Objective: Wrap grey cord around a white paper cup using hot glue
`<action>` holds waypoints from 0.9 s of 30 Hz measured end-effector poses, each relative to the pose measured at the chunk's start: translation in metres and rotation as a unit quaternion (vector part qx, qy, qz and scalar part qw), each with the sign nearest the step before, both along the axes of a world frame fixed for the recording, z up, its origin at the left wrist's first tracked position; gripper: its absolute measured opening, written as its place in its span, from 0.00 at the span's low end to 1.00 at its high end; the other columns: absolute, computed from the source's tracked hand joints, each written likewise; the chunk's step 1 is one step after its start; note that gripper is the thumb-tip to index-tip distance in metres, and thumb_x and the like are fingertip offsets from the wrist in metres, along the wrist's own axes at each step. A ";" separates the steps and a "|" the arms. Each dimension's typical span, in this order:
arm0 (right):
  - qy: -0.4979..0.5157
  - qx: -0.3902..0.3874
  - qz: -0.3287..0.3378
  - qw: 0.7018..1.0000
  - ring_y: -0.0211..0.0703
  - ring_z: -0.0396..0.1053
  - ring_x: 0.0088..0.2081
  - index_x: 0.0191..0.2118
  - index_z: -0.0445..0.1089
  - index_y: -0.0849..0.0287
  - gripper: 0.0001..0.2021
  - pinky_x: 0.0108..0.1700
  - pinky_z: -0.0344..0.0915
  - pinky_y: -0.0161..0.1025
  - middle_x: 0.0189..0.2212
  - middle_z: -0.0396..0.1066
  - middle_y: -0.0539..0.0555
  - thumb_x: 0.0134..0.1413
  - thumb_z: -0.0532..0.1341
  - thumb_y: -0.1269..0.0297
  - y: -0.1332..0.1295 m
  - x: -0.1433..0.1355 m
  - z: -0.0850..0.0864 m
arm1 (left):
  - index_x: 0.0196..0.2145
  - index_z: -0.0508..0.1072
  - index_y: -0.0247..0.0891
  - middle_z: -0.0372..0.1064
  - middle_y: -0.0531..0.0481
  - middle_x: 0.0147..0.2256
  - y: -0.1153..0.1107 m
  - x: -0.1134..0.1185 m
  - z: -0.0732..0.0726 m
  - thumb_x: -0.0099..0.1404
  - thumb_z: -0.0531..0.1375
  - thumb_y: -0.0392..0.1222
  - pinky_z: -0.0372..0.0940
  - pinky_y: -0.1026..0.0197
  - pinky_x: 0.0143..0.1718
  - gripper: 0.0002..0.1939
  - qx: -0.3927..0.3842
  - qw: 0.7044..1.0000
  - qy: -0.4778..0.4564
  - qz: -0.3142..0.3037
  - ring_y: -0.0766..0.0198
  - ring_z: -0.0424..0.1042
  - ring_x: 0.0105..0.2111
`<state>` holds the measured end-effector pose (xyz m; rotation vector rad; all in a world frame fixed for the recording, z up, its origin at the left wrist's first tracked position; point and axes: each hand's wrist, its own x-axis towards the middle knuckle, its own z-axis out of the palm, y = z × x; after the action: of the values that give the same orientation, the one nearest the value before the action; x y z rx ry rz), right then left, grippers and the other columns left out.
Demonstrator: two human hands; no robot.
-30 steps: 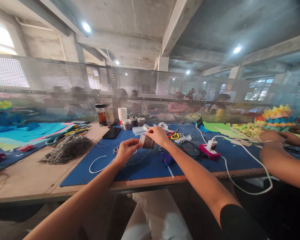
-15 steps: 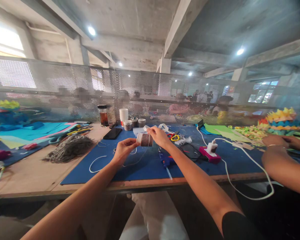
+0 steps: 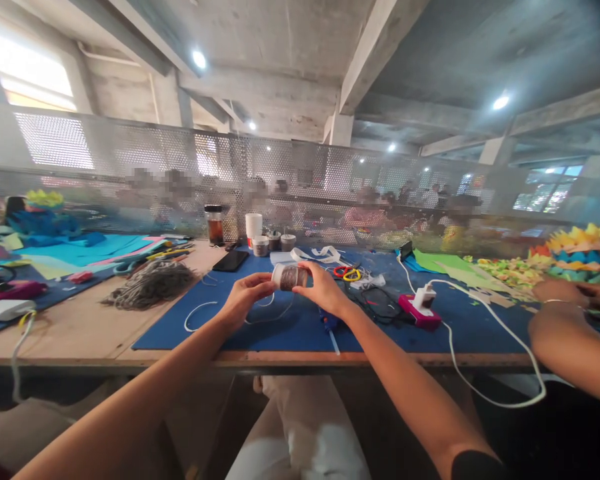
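Between both hands (image 3: pixel 284 293), 1 cord-wrapped cup (image 3: pixel 291 277), brand or writing unreadable.

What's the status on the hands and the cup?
Left hand and right hand both on cup, held sideways above blue mat. Glue gun beneath right forearm.

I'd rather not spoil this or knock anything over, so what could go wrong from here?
The loose cord that seems to trail from the wrapped cup could snag or slacken. The blue glue gun lies close to the right hand and might get bumped. The white cable loops below the table edge, where a leg could catch it.
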<state>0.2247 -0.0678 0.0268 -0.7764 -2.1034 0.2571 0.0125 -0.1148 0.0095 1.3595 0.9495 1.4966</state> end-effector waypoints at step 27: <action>-0.028 0.095 -0.108 0.989 0.44 0.70 0.40 0.46 0.66 0.53 0.10 0.47 0.64 0.41 0.40 0.70 0.54 0.63 0.51 0.63 -0.072 0.042 -0.008 | 0.31 0.79 0.36 0.72 0.50 0.26 -0.017 -0.005 -0.006 0.51 0.64 0.51 0.58 0.62 0.31 0.15 0.040 0.991 0.069 0.109 0.64 0.66 0.26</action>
<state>0.2667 -0.1401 0.0184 -0.8949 -2.0391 -0.0827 0.0078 -0.1322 0.0030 1.4705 1.1673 1.6346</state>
